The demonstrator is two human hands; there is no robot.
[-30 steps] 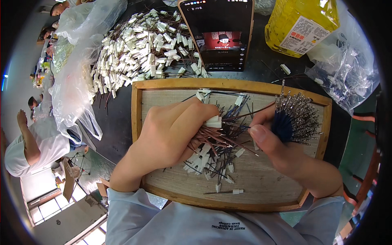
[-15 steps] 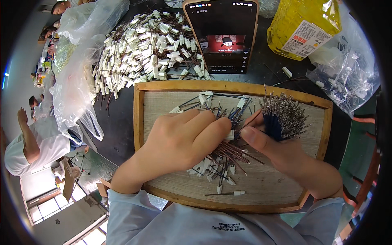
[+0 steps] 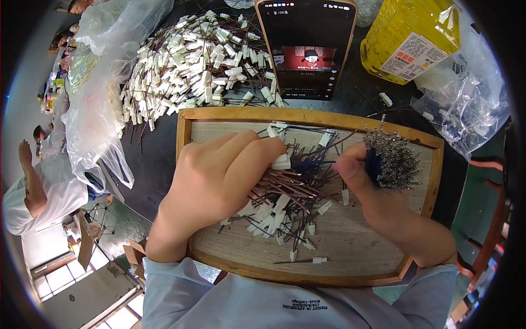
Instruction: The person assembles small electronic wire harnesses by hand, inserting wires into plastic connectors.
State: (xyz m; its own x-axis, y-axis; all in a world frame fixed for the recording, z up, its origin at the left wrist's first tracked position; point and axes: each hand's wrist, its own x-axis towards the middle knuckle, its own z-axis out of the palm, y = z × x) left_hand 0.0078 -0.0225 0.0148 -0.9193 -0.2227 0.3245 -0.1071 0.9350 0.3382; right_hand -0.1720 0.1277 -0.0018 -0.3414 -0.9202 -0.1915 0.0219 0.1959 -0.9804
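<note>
My left hand (image 3: 211, 178) is over the left half of a wood-framed tray (image 3: 307, 113), fingers closed on a small white connector (image 3: 281, 162). Brown wires (image 3: 290, 189) fan out from under its fingers, their bare ends pointing right. On the right, my right hand (image 3: 378, 200) grips a bundle of dark blue wires tipped with silver metal terminals (image 3: 397, 162). Its thumb and forefinger pinch a thin wire that reaches left toward the connector; whether it enters cannot be made out. Finished-looking white connectors with short wires (image 3: 279, 219) lie below the left hand.
Beyond the tray, a big heap of white connectors on brown wires (image 3: 203, 66) covers the black table. A phone (image 3: 309, 82) stands upright beside it. A yellow bottle (image 3: 411, 41) and a clear plastic bag (image 3: 466, 109) sit at the right, another bag (image 3: 98, 120) at the left.
My hands have drawn apart: the left moved left, the right slightly right. The white connector and brown wires at my left fingers show more plainly now.
</note>
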